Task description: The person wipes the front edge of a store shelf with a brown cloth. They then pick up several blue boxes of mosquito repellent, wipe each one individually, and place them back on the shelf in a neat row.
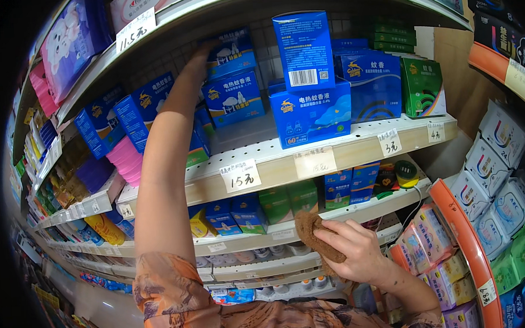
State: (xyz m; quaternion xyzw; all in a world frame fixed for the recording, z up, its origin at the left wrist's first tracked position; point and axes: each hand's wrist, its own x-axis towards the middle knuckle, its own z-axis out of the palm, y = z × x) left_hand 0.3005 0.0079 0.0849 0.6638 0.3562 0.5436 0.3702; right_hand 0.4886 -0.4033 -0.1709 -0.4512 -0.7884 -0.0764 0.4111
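Note:
My left arm reaches deep onto the upper shelf. My left hand (208, 50) is in shadow at the left side of a blue mosquito-repellent liquid box (232, 55); its fingers are hard to make out, so its grip cannot be told. That box rests on a similar blue box (233, 98). In front of my body, below the shelf edge, my right hand (351, 244) grips a folded brown cloth (314, 233). Right of the stack, an upright blue box (304, 51) stands on a wider blue box (313, 111) near the shelf's front.
Blue mosquito-coil boxes (370, 85) and a green box (423, 86) stand further right. More blue boxes (100, 124) and pink containers (127, 161) are left of my arm. Price tags hang on the shelf edge (272, 172). An orange-edged rack (468, 241) with packaged goods lies at the right.

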